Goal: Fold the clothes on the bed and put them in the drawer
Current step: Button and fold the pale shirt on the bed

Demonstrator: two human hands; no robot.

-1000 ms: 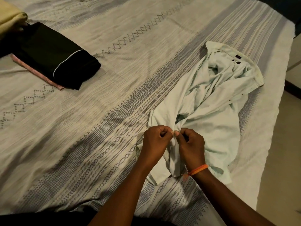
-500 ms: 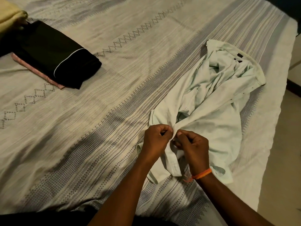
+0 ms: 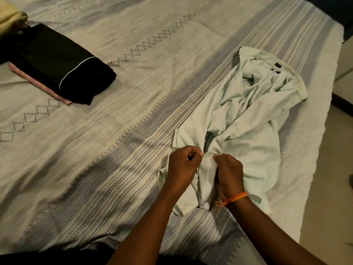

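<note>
Left hand (image 3: 184,163): fingers curled, the grip clamped on a front edge of the pale shirt (image 3: 248,131) near its hem.
Right hand (image 3: 228,171): fingers curled, the grip clamped on the facing edge; an orange wristband (image 3: 236,197) sits at the wrist. The two hands are just beside each other, with a bunch of cloth between them.
Pale shirt: lies crumpled and unfolded on the bed (image 3: 133,131), near its right side, collar (image 3: 282,73) at the far end, hem nearest the person.
Step in hand: judged to be closing or aligning the front edges before folding; whether a button is being worked cannot be told.
Next move: calls for spreading the shirt flat on the bedspread, fronts matched, sleeves drawn out of the tangle.
Black garment (image 3: 57,62): folded, lying on a pink garment (image 3: 38,84), well apart at the far left.
Yellow cloth (image 3: 10,20): at the far left corner.
Drawer: not in view.
</note>
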